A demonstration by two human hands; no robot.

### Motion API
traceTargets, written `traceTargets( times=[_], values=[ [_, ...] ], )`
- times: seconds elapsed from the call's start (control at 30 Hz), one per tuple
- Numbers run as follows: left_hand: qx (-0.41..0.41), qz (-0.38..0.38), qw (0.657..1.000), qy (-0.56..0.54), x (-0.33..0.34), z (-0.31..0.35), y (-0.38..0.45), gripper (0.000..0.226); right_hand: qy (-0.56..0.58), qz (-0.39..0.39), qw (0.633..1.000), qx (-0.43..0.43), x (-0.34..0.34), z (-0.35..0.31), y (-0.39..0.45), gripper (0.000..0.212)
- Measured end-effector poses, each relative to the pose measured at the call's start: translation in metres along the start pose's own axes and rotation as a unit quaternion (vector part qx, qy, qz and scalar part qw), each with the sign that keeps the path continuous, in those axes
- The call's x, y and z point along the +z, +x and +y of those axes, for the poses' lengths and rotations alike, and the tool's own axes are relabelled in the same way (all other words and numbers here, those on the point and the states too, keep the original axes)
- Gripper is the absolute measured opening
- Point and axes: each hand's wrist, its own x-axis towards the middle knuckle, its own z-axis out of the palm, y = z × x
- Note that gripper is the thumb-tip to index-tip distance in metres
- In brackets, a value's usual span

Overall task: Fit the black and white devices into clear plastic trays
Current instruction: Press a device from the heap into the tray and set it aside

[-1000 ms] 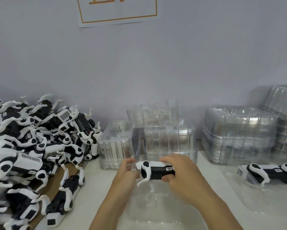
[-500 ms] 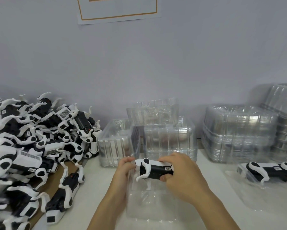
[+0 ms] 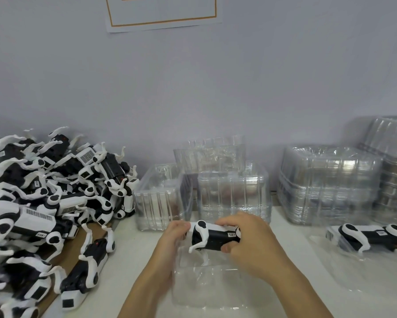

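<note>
Left of the fingers (image 3: 227,222), a heap of black and white devices (image 3: 43,203) blocks the way, one stray device (image 3: 87,271) lying nearest. Beyond the fingers, upright clear trays (image 3: 232,193) wall off the back. Right of them, bare tabletop (image 3: 291,228) leaves a gap before a filled tray (image 3: 374,237) and tall tray stacks (image 3: 328,184). Below the fingers sits an open clear tray (image 3: 206,285).

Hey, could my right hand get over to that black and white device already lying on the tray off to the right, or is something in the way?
Probably not yet: the right hand grips the held device. The path to the device on the right tray looks open.
</note>
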Motion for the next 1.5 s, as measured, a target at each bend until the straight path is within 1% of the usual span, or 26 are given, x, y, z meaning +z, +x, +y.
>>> traceTargets(
  times=[0.07,0.17,0.37,0.57,0.77,1.1,1.33,1.5],
  values=[
    [0.006,0.004,1.000,-0.003,0.0008,-0.0006,-0.0001,0.023,0.003,-0.006,1.000,0.003,-0.0006,-0.0006,0.0002,0.039],
    [0.013,0.011,1.000,-0.010,0.0018,-0.0020,0.0003,0.030,-0.004,-0.007,1.000,0.000,-0.0015,-0.0015,-0.0003,0.038],
    [0.017,0.013,0.999,-0.047,0.0056,-0.0012,-0.0001,0.029,-0.011,-0.010,1.000,0.006,-0.0014,-0.0029,-0.0001,0.039],
    [0.012,0.019,0.998,-0.051,0.0060,-0.0019,0.0001,0.030,-0.019,-0.021,0.999,0.017,-0.0006,-0.0039,-0.0005,0.041],
    [0.018,0.036,0.999,-0.035,0.0055,-0.0004,0.0002,0.020,-0.023,-0.025,0.999,0.016,-0.0005,-0.0050,-0.0015,0.041],
    [0.016,0.038,0.999,-0.025,0.0053,0.0006,-0.0009,0.019,-0.020,-0.010,1.000,0.015,-0.0011,-0.0046,-0.0022,0.044],
    [0.012,0.039,0.999,-0.018,0.0047,-0.0001,0.0009,0.022,-0.023,-0.014,0.999,0.018,-0.0007,-0.0037,-0.0015,0.044],
    [-0.003,0.043,0.999,0.019,0.0025,-0.0011,0.0043,0.031,-0.046,-0.013,0.999,0.022,0.0027,-0.0013,-0.0018,0.049]
  ],
)
